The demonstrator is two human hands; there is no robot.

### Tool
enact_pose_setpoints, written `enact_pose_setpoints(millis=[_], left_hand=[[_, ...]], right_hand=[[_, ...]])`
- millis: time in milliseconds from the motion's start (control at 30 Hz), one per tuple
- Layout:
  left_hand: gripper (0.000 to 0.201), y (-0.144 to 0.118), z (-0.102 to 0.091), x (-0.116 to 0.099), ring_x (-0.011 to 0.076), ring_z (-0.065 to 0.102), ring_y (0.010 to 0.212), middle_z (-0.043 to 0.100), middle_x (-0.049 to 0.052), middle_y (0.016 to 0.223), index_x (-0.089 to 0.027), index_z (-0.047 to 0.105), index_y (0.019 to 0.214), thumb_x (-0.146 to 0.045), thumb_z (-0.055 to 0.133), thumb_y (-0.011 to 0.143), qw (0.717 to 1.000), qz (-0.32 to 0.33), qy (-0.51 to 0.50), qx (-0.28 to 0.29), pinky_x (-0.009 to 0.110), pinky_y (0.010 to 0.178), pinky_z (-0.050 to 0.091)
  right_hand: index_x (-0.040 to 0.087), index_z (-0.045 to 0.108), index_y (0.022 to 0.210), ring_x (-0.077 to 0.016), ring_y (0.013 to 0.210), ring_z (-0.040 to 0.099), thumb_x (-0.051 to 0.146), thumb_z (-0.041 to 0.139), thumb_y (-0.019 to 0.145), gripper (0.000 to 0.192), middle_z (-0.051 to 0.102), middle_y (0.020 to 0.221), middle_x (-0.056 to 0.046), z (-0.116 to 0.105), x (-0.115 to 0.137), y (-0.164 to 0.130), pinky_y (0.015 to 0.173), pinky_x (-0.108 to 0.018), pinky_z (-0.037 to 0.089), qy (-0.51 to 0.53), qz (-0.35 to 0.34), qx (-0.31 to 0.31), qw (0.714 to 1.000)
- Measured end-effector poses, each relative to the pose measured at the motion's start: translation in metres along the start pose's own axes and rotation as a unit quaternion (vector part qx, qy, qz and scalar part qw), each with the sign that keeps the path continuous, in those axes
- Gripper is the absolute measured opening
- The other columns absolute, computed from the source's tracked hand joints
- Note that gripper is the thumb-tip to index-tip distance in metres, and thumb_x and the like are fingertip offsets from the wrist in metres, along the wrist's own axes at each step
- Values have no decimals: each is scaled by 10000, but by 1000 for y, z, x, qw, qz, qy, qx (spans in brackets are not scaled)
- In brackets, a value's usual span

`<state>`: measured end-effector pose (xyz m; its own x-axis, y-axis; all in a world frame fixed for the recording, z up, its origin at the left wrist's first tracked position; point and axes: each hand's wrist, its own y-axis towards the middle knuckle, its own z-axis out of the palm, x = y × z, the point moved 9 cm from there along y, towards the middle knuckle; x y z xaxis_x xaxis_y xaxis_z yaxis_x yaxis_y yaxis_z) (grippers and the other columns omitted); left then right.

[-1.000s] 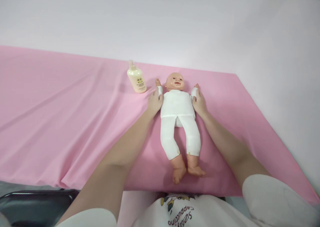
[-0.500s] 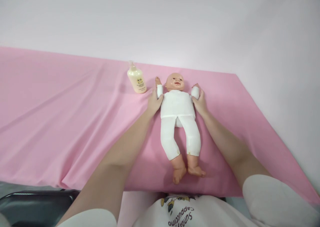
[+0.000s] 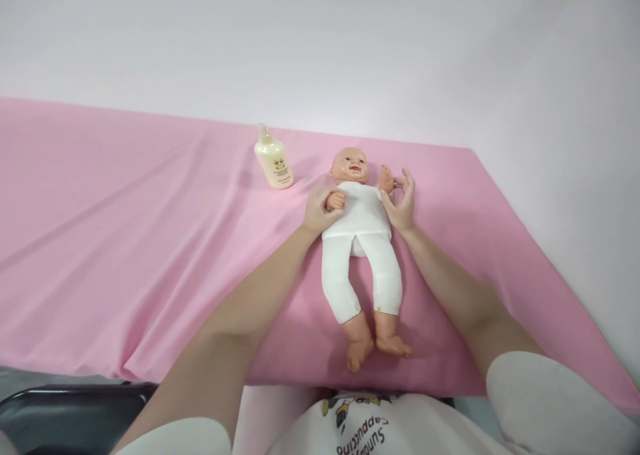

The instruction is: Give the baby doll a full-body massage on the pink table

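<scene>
And there it is: the doll's right arm [image 3: 336, 201], out beside its head half a second ago, now comes in over the chest with my left hand [image 3: 317, 208] curled around it, so the two arms no longer match. On the other side, the doll's left arm [image 3: 387, 179] points up and my right hand [image 3: 396, 198] has opened, fingers spread around it, though I can't tell how firmly they touch; the doll [image 3: 357, 215] itself lies face up on the pink cloth [image 3: 150, 241], bottle [image 3: 277, 165] standing nearby.
</scene>
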<state>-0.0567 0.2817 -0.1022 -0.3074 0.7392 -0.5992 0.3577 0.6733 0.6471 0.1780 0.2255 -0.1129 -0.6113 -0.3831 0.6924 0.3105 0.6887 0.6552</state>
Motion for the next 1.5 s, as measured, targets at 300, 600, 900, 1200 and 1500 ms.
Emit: enact_pose_setpoints(millis=[300,600,900,1200,1500], left_hand=[[185,-3,4,-15,253,691,882,747,71,903,-218,681,859,-369,650,756,995,74,18,61,419,906,547],[433,2,4,32,347,625,1186,699,164,1215,-164,618,1230,-437,600,895,995,-62,73,-16,521,1075,467],[783,-5,5,78,382,170,1596,193,170,1723,-222,198,1629,-493,508,964,988,-143,32,-45,643,1270,158],[723,-8,5,99,478,432,1454,445,274,1572,-127,356,1589,-430,505,950,971,-225,82,3,719,1161,307],[713,-9,2,109,437,594,1314,650,206,1375,-225,410,1559,-582,537,955,982,-176,63,-7,682,1153,361]], right_hand=[[253,523,926,-270,911,604,441,557,839,209,612,908,-70,8,28,-8,877,-460,531,-7,-102,58,993],[234,552,1164,-292,1102,629,453,646,845,398,659,1125,-105,22,3,-7,1036,-489,523,-13,-43,94,995],[180,-51,1634,-284,1606,198,513,415,1009,848,123,1719,-206,23,-42,0,1279,-566,260,-35,74,62,995],[198,215,1640,-282,1586,268,388,433,973,727,279,1702,-108,29,-61,-1,1298,-592,245,-63,128,122,982],[258,313,1602,-352,1492,440,540,555,927,771,457,1610,-109,21,-68,-5,1234,-634,352,-56,158,118,979]])
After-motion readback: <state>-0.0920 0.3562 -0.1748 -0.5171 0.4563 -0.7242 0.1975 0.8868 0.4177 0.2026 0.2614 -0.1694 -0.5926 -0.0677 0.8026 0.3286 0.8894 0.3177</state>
